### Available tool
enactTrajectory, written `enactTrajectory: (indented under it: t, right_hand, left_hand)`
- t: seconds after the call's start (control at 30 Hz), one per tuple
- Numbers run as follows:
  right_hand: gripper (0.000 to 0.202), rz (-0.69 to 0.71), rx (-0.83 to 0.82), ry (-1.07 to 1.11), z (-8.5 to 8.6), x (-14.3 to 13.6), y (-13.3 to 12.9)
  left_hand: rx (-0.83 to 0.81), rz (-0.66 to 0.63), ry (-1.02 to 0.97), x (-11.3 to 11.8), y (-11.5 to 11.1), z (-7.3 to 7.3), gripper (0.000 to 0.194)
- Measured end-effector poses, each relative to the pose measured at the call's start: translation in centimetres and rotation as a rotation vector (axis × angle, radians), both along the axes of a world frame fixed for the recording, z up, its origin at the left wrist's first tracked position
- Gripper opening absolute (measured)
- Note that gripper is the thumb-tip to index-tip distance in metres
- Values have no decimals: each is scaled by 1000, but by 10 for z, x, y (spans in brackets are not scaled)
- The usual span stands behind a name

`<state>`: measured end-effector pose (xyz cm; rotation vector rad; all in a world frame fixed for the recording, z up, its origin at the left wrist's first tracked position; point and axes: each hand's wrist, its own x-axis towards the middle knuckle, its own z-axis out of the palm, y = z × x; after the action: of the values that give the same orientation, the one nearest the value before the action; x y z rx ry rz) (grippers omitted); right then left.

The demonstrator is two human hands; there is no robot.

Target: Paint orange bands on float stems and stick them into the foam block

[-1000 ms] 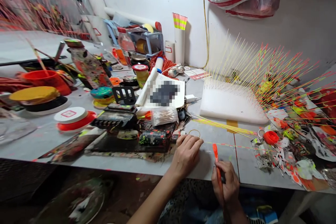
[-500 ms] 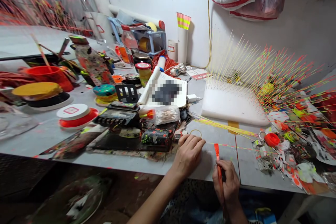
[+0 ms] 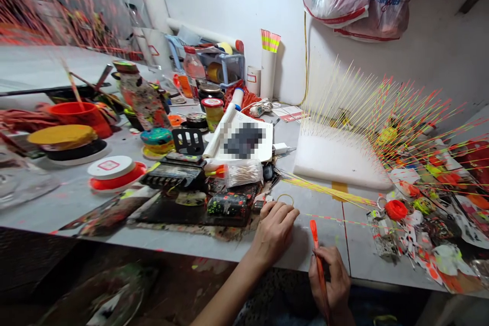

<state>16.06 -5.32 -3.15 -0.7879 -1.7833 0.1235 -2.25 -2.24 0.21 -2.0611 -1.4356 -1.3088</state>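
Note:
My left hand [image 3: 275,226] is at the table's front edge with its fingers curled down, closed on the left end of a thin red-and-yellow striped rod [image 3: 328,217]. The rod runs to the right over the grey tabletop; the end inside my fingers is hidden. My right hand [image 3: 331,277] grips a paintbrush [image 3: 319,265] with an orange, paint-coated head [image 3: 314,229] pointing up and away. The brush head is just on the near side of the rod, apart from it. A black paint-spattered cylinder [image 3: 227,205] lies left of my left hand.
Beyond my hands, a white foam block [image 3: 340,160] holds many thin coloured rods upright. Loose yellow rods [image 3: 324,187] lie before it. Paint-smeared clutter [image 3: 428,224] covers the right side. Left are a bag of cotton swabs [image 3: 243,173], a white-lidded tub [image 3: 114,167] and a red bowl [image 3: 78,117].
The camera has tilted up slightly, so the table sits lower in view. Both hands keep their holds; the brush head is a little farther from the rod, towards me.

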Motion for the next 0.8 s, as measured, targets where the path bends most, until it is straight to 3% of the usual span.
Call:
enactTrajectory:
  t: [0.37, 0.8]
  right_hand:
    - [23, 11, 46, 7, 8, -29, 3]
    - [17, -48, 63, -45, 5, -28, 6]
  left_hand:
    - [-10, 98, -71, -1, -6, -4, 24]
    - [-13, 100, -96, 1, -7, -2, 24]
